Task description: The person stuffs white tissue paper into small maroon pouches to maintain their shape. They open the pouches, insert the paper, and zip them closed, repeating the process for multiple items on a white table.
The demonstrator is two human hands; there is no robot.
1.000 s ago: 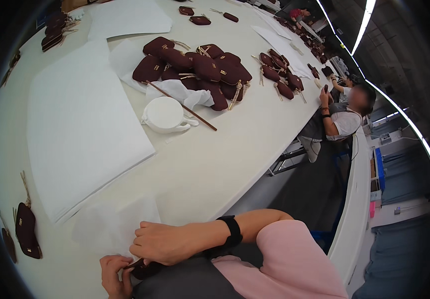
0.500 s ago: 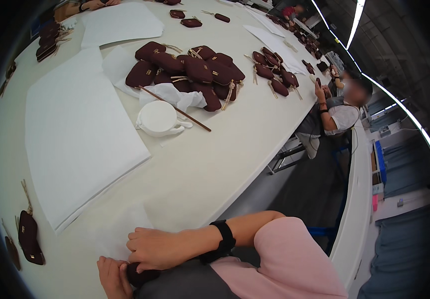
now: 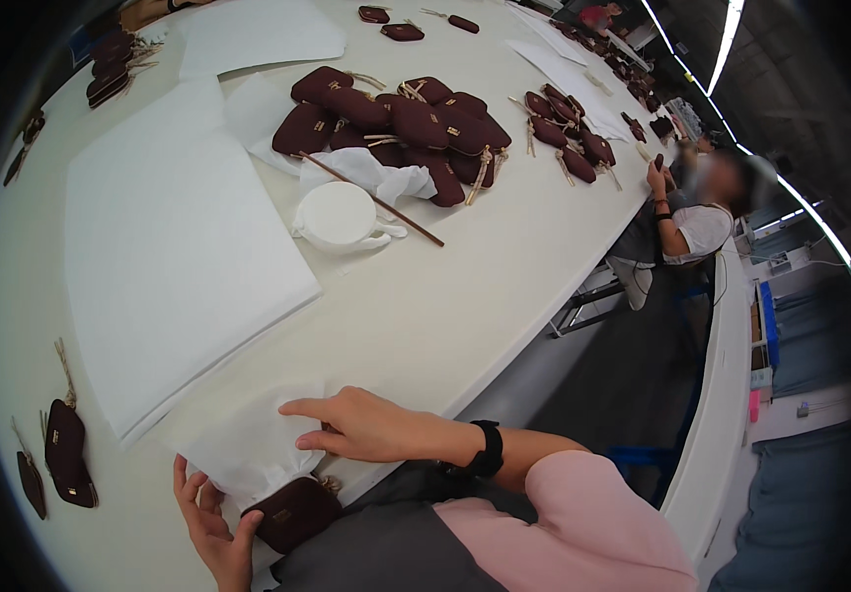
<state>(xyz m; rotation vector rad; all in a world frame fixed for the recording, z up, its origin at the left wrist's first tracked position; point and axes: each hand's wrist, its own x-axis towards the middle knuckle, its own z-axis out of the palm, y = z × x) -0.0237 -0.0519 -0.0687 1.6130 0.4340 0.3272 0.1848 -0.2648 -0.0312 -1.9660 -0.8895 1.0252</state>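
A small dark maroon zip pouch (image 3: 297, 513) with a tasselled cord rests near my body at the table's front edge. My left hand (image 3: 210, 528) grips its left end, thumb on the front and fingers behind. A thin white sheet of tissue paper (image 3: 248, 444) stands out from behind the pouch, partly against my left fingers. Over the right side of this sheet is my right hand (image 3: 371, 426), index finger stretched out and thumb apart. The thumb is at the sheet; whether it presses on it I cannot tell. Its other fingers are hidden.
A stack of large white sheets (image 3: 179, 266) covers the table's left part. Two maroon pouches (image 3: 70, 454) lie at the left edge. Farther off are a heap of pouches (image 3: 416, 123), a white round container (image 3: 337, 215) and a brown stick (image 3: 396, 212). Another person (image 3: 687, 227) sits at right.
My right hand has lifted off the pouch and moved up and right over the tissue, its index finger extended. More of the pouch shows. The whole view has shifted slightly.
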